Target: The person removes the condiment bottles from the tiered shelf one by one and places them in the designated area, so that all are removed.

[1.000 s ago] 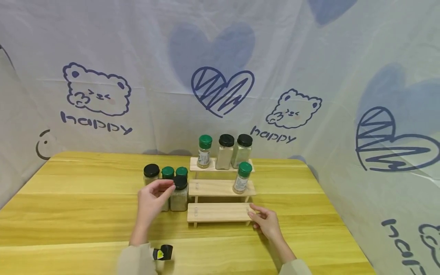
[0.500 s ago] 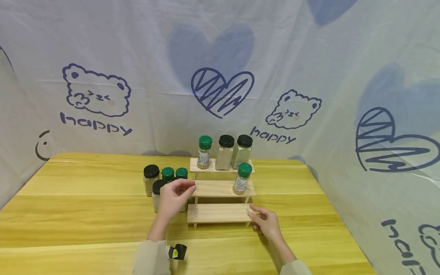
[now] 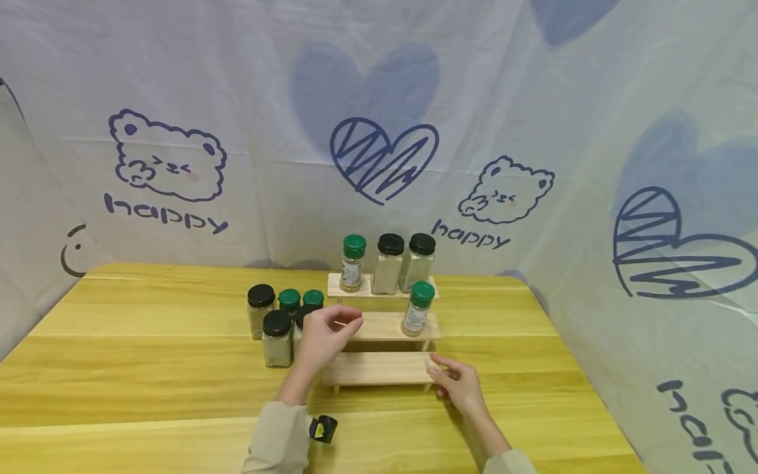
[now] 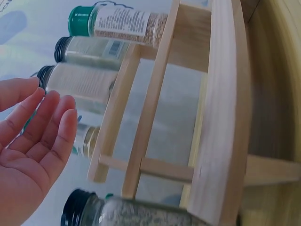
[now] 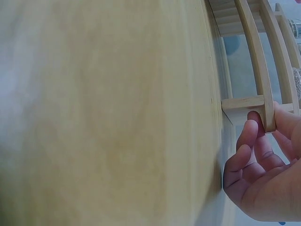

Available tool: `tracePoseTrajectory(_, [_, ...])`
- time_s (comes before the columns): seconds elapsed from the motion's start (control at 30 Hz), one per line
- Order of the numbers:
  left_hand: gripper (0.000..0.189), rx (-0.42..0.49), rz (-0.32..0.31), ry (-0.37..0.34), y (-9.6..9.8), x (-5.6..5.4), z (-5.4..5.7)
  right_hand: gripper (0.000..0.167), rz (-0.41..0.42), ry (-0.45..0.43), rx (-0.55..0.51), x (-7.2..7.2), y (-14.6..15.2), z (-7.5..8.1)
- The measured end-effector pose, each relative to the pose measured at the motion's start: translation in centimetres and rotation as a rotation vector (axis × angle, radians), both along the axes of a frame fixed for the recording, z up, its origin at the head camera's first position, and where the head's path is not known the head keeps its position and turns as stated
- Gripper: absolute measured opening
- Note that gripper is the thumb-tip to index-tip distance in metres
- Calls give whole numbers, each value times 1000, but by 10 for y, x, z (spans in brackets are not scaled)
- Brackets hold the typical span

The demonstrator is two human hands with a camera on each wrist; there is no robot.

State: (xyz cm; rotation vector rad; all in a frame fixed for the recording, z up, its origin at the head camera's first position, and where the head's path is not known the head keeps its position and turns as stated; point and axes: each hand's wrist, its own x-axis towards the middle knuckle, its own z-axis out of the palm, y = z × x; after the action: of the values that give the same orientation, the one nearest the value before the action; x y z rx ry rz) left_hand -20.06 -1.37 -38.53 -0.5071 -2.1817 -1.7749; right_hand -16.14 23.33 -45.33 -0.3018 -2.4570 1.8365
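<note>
My left hand [image 3: 324,337] hovers over the left part of a three-tier wooden rack [image 3: 385,368], its fingers loosely bent and holding nothing. The left wrist view shows the same bare palm and relaxed fingers [image 4: 62,134]. At the rack's right front corner, my right hand [image 3: 463,390] pinches the end of the lowest shelf; the thumb and fingers sit around the board in the right wrist view. A green-capped spice jar [image 3: 418,309] stands at the right of the middle shelf. On the top shelf stand another green-capped jar [image 3: 352,263] and two black-capped jars [image 3: 387,264].
Left of the rack, several jars stand grouped on the wooden table [image 3: 148,368], among them black-capped jars [image 3: 277,339] and green-capped jars [image 3: 289,301]. My left hand partly hides one of them. A printed cloth [image 3: 266,131] hangs behind the table.
My left hand has moved right, from beside the black-capped jars to over the rack's left side. My right hand stays at the shelf corner, and the jars have not moved.
</note>
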Motion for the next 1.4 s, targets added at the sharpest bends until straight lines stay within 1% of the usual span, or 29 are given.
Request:
tracePoseTrajectory(0.27, [8,2,-50,20,18,-5,4,33,0,-4,-4,0,1,0])
tracePoseTrajectory(0.47, [10,26,-65,60,30,-11,6,34,8,-8,2,0,-1,2])
tracePoseTrajectory(0.57, [15,49,-85,56,35,-14,7,34,9,-11,1,0,-1,2])
tracePoseTrajectory(0.67, [22,83,-119,28,40,-16,10,35,9,-11,-1,0,0,2])
tracePoseTrajectory(0.73, [26,101,-138,10,43,-15,13,34,10,-10,-5,1,0,2])
tracePoseTrajectory(0.87, [29,105,-165,-17,48,-4,30,34,6,-10,-17,0,0,1])
tracePoseTrajectory(0.93, [30,93,-176,-16,50,0,37,33,4,-9,-19,0,0,1])
tracePoseTrajectory(0.97, [31,90,-184,-14,51,2,40,33,0,-10,-20,0,0,0])
tracePoseTrajectory(1.07, [34,86,-206,-16,55,2,41,33,0,-13,-14,0,0,0])
tracePoseTrajectory(1.13, [36,84,-218,-23,58,0,39,33,-3,-16,-11,0,0,0])
tracePoseTrajectory(1.27, [42,80,-231,-32,66,-12,23,34,-8,-16,-11,0,0,1])
tracePoseTrajectory(1.37, [44,63,-229,-19,71,-21,10,33,-13,-16,-22,0,0,1])
tracePoseTrajectory(1.4, [45,52,-224,-9,72,-22,8,33,-13,-16,-25,0,0,0])
